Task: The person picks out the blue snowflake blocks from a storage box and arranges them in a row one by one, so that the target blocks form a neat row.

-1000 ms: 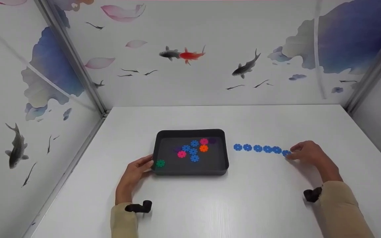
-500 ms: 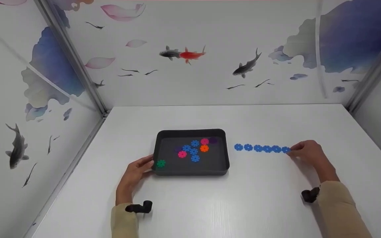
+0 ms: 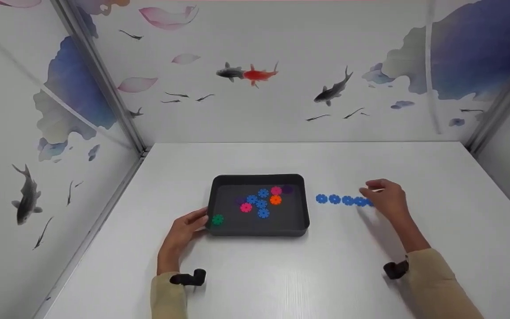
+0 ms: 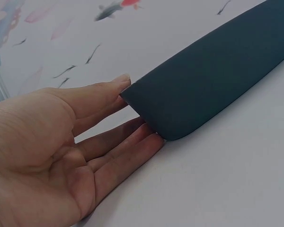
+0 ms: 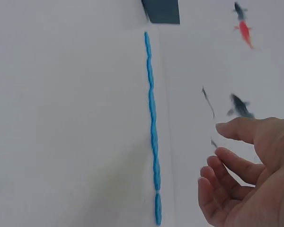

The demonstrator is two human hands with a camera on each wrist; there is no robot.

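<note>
Tray point(image 3: 255, 231) holds coloured discs point(image 3: 261, 204); left hand point(image 3: 183, 232) grips its side; right hand point(image 3: 388, 199), loosely curled, is empty.

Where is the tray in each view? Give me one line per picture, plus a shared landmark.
Head: the tray is just below the middle.
Left wrist: the tray runs from the middle to the upper right, cut off.
Right wrist: part of the tray shows at the top, slightly right of centre.
Landmark: the red fish on the back wall: upper middle in head, top edge in left wrist, upper right in right wrist.
</note>
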